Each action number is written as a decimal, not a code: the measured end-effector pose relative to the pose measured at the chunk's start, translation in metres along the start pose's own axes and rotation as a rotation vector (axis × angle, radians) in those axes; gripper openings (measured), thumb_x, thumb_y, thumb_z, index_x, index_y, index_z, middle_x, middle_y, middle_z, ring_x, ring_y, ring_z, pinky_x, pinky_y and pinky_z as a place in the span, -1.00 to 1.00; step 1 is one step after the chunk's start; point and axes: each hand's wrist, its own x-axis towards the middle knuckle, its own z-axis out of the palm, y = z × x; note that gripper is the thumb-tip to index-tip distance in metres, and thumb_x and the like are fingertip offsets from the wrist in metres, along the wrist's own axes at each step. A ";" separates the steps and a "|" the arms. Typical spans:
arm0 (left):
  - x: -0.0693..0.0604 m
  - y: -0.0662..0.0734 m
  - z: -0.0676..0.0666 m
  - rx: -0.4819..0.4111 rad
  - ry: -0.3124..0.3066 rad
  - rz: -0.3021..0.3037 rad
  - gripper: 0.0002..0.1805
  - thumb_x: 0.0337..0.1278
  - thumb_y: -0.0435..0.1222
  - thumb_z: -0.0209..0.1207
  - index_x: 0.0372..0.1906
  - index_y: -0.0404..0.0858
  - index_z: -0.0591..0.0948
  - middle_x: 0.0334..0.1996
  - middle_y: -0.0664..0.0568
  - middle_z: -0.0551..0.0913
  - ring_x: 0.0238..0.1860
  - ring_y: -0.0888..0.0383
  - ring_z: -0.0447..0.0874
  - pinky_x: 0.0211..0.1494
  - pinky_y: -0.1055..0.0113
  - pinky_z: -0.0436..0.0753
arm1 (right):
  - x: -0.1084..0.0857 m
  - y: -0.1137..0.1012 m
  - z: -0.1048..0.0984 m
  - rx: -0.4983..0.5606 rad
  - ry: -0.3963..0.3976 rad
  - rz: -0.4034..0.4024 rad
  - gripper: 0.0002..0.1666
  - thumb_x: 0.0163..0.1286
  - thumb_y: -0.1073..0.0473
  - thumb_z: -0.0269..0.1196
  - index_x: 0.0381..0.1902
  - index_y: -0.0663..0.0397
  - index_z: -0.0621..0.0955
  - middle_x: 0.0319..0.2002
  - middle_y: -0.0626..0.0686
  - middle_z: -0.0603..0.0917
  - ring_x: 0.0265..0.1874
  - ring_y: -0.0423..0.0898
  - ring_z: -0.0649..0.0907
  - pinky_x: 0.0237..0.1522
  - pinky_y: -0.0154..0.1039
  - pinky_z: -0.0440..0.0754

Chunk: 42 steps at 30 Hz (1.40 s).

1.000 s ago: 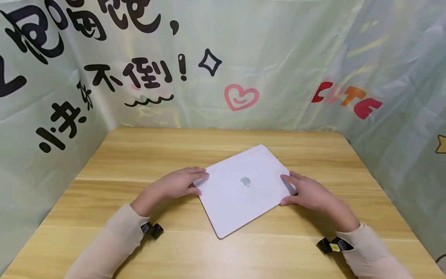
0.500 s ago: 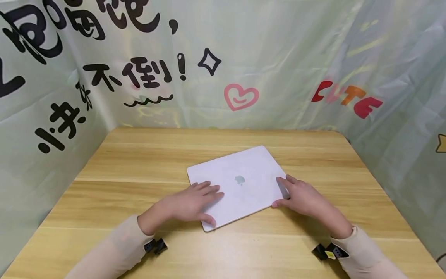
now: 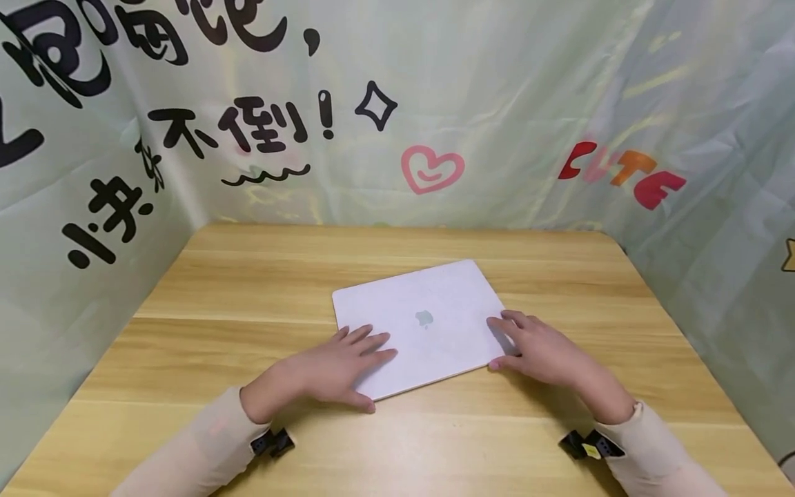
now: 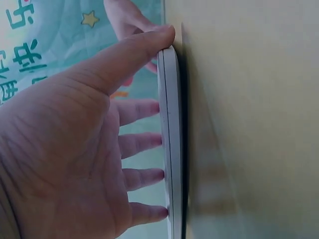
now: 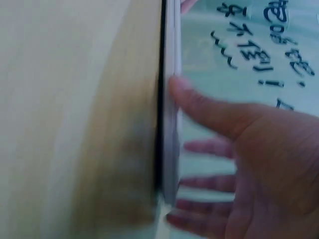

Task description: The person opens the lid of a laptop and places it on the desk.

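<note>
A closed silver laptop [image 3: 435,297] with an apple logo on its lid lies flat on the table, turned at a slant. My left hand [image 3: 329,369] rests on its left part, fingers spread and straight across the lid, thumb at the near-left corner. In the left wrist view the left thumb [image 4: 144,42] lies against the laptop's edge [image 4: 172,129], and the fingertips touch the lid. My right hand [image 3: 546,352] lies at the near-right corner, thumb against the front edge, fingers extended over the lid and right side. The right wrist view shows the right thumb [image 5: 192,99] touching the edge.
The wooden table [image 3: 435,442] extends around the laptop on all sides. Pale green cloth [image 3: 509,90] with printed writing and drawings hangs behind it and at both sides. A black wrist camera [image 3: 273,443] sits at the left cuff, another wrist camera [image 3: 590,445] at the right.
The laptop has turned clockwise, and its near corner has moved left and away. My left hand has gone from the left corner onto the lid and front edge. My right hand has followed its corner slightly left.
</note>
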 end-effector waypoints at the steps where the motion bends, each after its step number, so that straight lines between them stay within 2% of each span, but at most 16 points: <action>1: 0.000 -0.002 -0.001 -0.002 0.002 0.003 -0.04 0.13 0.27 0.17 0.54 -0.05 0.16 0.54 -0.05 0.02 0.51 -0.21 -0.13 0.43 -0.26 0.00 | 0.001 0.002 0.000 0.010 0.007 -0.028 -0.07 0.20 -0.27 0.35 0.37 0.15 0.42 0.29 0.41 0.38 0.20 0.37 0.44 0.16 0.25 0.44; 5: -0.001 -0.011 -0.003 -0.035 0.005 0.022 -0.07 0.13 0.20 0.23 0.53 -0.07 0.19 0.53 -0.07 0.05 0.51 -0.22 -0.13 0.44 -0.25 -0.01 | 0.004 0.010 0.001 0.054 0.039 -0.139 -0.15 0.22 -0.22 0.36 0.38 0.02 0.44 0.37 0.29 0.34 0.31 0.30 0.36 0.23 0.22 0.39; 10: -0.001 -0.024 -0.004 -0.052 0.012 0.035 -0.08 0.11 0.14 0.27 0.52 -0.07 0.20 0.53 -0.07 0.06 0.51 -0.24 -0.12 0.45 -0.24 -0.02 | 0.006 0.012 0.003 0.073 0.048 -0.225 -0.26 0.23 -0.11 0.39 0.31 0.05 0.52 0.34 0.24 0.40 0.32 0.23 0.38 0.25 0.17 0.39; 14: -0.002 -0.035 -0.005 -0.043 0.032 0.037 -0.10 0.09 0.10 0.30 0.50 -0.07 0.24 0.52 -0.08 0.09 0.50 -0.25 -0.08 0.46 -0.21 0.00 | 0.008 0.009 0.004 0.069 0.055 -0.241 -0.32 0.28 -0.09 0.36 0.28 0.10 0.55 0.30 0.26 0.45 0.28 0.24 0.42 0.23 0.17 0.41; 22: -0.002 -0.055 -0.005 -0.088 0.068 0.073 -0.20 0.13 0.01 0.30 0.46 -0.09 0.33 0.49 -0.07 0.17 0.50 -0.21 -0.05 0.49 -0.08 0.01 | 0.010 0.002 0.007 0.041 0.070 -0.238 -0.34 0.32 -0.04 0.34 0.28 0.17 0.53 0.28 0.31 0.47 0.27 0.29 0.43 0.22 0.21 0.40; 28: -0.001 -0.066 -0.003 -0.152 0.083 0.072 -0.24 0.20 0.03 0.27 0.46 -0.10 0.34 0.50 -0.04 0.16 0.52 -0.15 -0.10 0.50 -0.06 -0.02 | 0.012 0.001 0.007 0.016 0.068 -0.237 -0.29 0.29 -0.11 0.34 0.31 0.10 0.52 0.31 0.27 0.43 0.29 0.26 0.40 0.23 0.20 0.40; 31: 0.000 -0.070 -0.002 -0.173 0.095 0.054 -0.25 0.23 0.03 0.25 0.46 -0.10 0.33 0.51 -0.02 0.14 0.52 -0.13 -0.12 0.50 -0.06 0.02 | 0.013 0.002 0.008 0.014 0.065 -0.274 -0.27 0.29 -0.14 0.33 0.34 0.05 0.49 0.35 0.23 0.39 0.32 0.24 0.36 0.24 0.19 0.40; 35: 0.000 -0.075 0.000 -0.198 0.115 0.026 -0.28 0.26 0.00 0.22 0.46 -0.10 0.33 0.51 -0.01 0.14 0.53 -0.10 -0.12 0.49 -0.05 0.05 | 0.016 0.004 0.010 0.016 0.067 -0.301 -0.31 0.33 -0.09 0.31 0.34 0.06 0.49 0.34 0.21 0.41 0.33 0.22 0.36 0.25 0.17 0.40; 42: 0.001 -0.080 0.004 -0.190 0.151 0.009 -0.28 0.34 0.05 0.13 0.50 -0.11 0.26 0.52 -0.01 0.11 0.53 -0.06 -0.12 0.49 -0.02 0.06 | 0.022 0.008 0.010 0.013 0.056 -0.257 -0.31 0.34 -0.06 0.32 0.34 0.11 0.48 0.33 0.24 0.42 0.32 0.22 0.38 0.26 0.15 0.39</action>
